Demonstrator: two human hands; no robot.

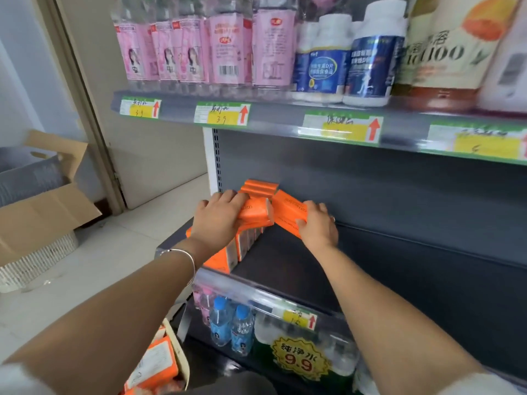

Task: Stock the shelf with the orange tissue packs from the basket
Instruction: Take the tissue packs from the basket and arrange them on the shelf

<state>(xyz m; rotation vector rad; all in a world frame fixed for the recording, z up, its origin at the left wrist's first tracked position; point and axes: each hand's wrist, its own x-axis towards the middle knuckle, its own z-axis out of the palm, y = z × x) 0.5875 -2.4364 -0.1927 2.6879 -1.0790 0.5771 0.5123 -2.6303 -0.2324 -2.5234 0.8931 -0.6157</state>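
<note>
Bottom left, in the basket (174, 363): more orange tissue packs (155, 363) to fetch. At the shelf's (285, 260) left end, steady the standing row (245, 246) with the left hand (219, 218), fingers curled over the top pack (255, 213). Then lower the tilted pack (288, 209), gripped in the right hand (316, 223), flush alongside, edges aligned.

Orange tissue packs (256, 215), dark grey shelf (399, 252)

Left grip (219, 216) and right grip (317, 225) outstretched, curled, palms down
</note>
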